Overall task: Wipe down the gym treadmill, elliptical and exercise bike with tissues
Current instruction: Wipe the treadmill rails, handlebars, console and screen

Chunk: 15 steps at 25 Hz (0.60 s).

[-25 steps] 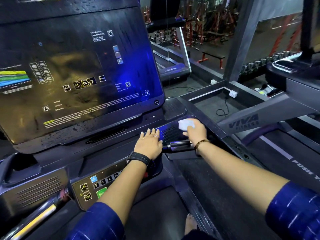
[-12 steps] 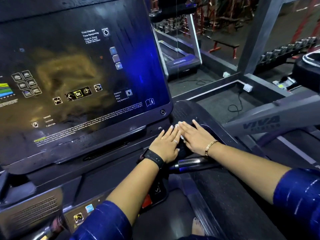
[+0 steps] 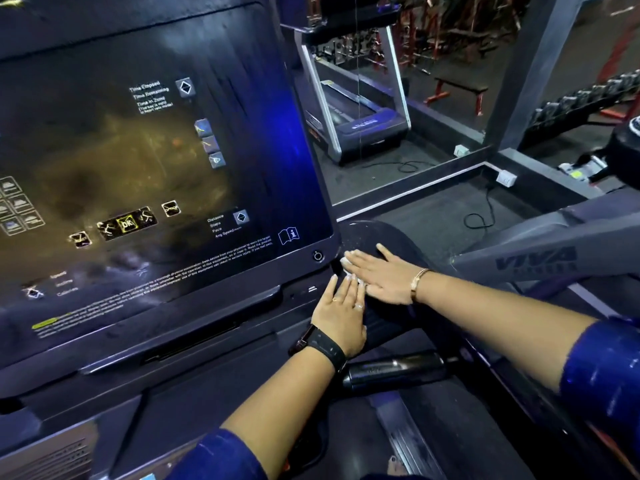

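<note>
I stand on a dark treadmill whose large glossy console screen (image 3: 145, 174) fills the left of the view. My right hand (image 3: 379, 273) lies flat, fingers straight, on the console's right shoulder (image 3: 388, 233), pressing a white tissue (image 3: 345, 260) that shows only as a sliver at the fingertips. Just to its left, my left hand (image 3: 341, 315) rests flat on the ledge below the screen, fingers straight and touching the right hand. It wears a black wristband and holds nothing.
A chrome handlebar grip (image 3: 394, 370) juts out below my hands. The grey side rail (image 3: 540, 261) marked VIVA runs off to the right. Beyond it lie another treadmill (image 3: 360, 119), a floor cable (image 3: 481, 216), a red-legged bench (image 3: 457, 88) and a dumbbell rack (image 3: 585, 102).
Over the last second my right hand went from the tray near the grip forward and up to the console's right shoulder with the tissue under it. My left hand followed forward alongside it.
</note>
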{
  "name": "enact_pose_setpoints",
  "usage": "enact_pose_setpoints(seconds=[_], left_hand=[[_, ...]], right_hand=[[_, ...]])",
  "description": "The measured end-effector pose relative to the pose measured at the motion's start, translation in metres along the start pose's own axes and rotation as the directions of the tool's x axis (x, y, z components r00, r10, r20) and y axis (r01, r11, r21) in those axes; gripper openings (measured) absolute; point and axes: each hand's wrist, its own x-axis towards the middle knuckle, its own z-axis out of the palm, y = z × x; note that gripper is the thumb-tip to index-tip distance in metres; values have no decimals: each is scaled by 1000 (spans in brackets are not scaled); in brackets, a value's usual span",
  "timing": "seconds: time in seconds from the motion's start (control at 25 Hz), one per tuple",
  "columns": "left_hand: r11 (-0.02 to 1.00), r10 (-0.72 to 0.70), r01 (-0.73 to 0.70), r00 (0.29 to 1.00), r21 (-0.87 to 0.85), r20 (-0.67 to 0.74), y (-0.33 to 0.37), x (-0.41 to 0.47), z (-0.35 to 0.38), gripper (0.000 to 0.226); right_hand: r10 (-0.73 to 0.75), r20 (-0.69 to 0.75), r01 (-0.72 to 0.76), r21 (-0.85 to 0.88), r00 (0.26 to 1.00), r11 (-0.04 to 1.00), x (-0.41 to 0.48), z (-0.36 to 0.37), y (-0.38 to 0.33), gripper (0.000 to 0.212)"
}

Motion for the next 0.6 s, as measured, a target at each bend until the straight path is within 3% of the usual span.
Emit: enact_pose_setpoints(seconds=[0.08, 0.2, 0.32, 0.52, 0.6], left_hand=[[1000, 14, -14, 1000, -12, 13, -1, 1, -1, 72], [999, 15, -15, 1000, -28, 9, 0, 3, -3, 73], [1000, 5, -4, 1000, -29, 16, 3, 6, -4, 75], [997, 50, -47, 997, -55, 57, -5, 11, -7, 73], [997, 58, -54, 996, -60, 66, -6, 12, -7, 72]], right_hand=[[-118, 57, 120, -19, 991, 993, -9, -5, 25, 62], [3, 84, 3, -70, 996, 998, 6, -13, 63, 59], [81, 65, -75, -80, 995, 994, 40, -25, 49, 58], [-254, 123, 257, -4, 959, 966, 52, -29, 32, 56], [-188, 119, 189, 3, 975, 982, 56, -29, 52, 58]])
